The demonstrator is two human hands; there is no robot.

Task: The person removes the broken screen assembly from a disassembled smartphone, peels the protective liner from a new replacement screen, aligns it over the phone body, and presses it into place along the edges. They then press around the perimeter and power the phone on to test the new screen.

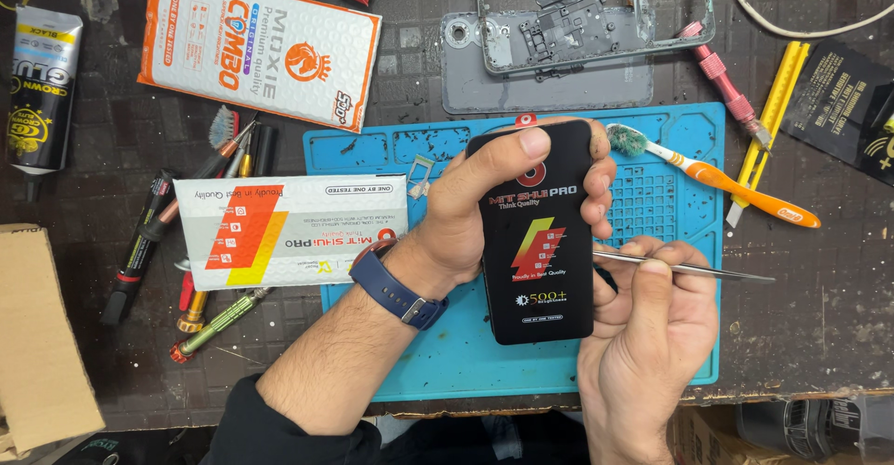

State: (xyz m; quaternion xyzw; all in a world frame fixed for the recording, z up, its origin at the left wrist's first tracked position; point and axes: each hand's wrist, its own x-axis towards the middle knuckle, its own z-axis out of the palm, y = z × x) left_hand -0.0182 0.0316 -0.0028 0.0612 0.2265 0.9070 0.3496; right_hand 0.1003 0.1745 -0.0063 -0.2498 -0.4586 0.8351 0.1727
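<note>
In the head view, the left hand (475, 214) is gripping a black phone screen panel (540, 232) upright over the blue work mat (466, 363), its fingers (601, 186) wrapping round the panel's far edge while the thumb is pressing on the top corner; a dark blue watch (396, 283) is sitting on that wrist. The right hand (652, 335) is resting just below and to the right of the panel, its fingers clenched around thin metal tweezers (689, 268), whose tip is pointing away to the right, while their near end is lying close against the panel's right edge. The panel is carrying a coloured protective sticker on its face. On the mat behind the panel an orange-and-white toothbrush (717, 176) is lying with its bristles near the panel's top. Beyond the mat, on the dark table (810, 316), a stripped phone frame (596, 13) is lying on a grey back cover (549, 88). To the left, a white box (293, 232) with orange stripes is overlapping the mat's edge, with screwdrivers and pens (205, 242) tucked beneath it, a padded orange-and-white packet (261, 46) above, and a black glue tube (42, 88) at the far left.
</note>
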